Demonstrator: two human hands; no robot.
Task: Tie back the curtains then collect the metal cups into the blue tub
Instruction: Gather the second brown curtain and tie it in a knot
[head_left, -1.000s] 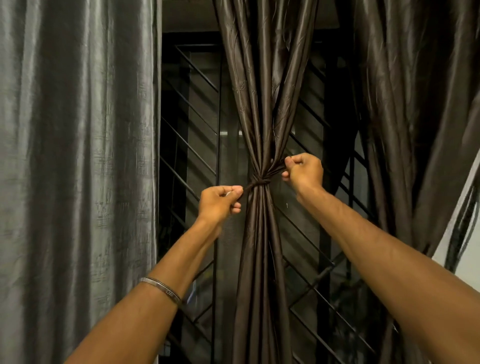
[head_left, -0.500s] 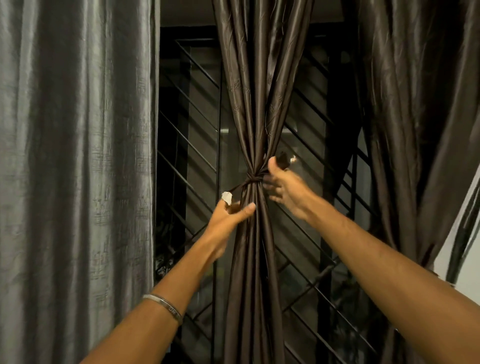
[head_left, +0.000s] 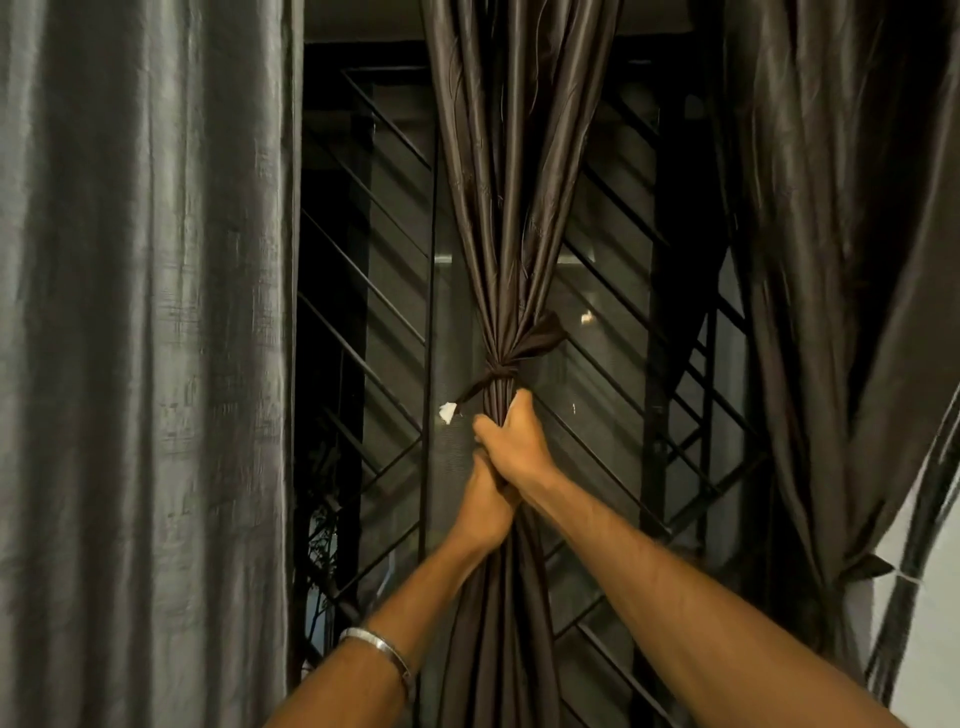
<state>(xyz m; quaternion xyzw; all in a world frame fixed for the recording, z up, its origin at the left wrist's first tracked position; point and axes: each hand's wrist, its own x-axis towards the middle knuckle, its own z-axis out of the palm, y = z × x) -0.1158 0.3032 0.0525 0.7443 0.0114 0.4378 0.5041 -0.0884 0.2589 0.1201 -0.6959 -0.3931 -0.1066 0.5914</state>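
Here both hands — left hand (head_left: 485, 499), right hand (head_left: 511, 447) — clench the gathered curtain (head_left: 501, 260) just below its tie (head_left: 498, 373)

No readable text, label or number anywhere.

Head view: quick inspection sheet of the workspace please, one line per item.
Surface: nothing seen; no table or floor in frame.
Job's things: middle curtain gathered, tie knotted round it; right curtain also tied low; left curtain hangs loose. Metal cups, blue tub: nothing seen.
Clutter: white tag on the tie's loose end.
Grippers: left hand and right hand both clasp the middle curtain just below the knot.
Cables: nothing seen.
Surroundings: window grille, dark outside; bangle on left wrist.
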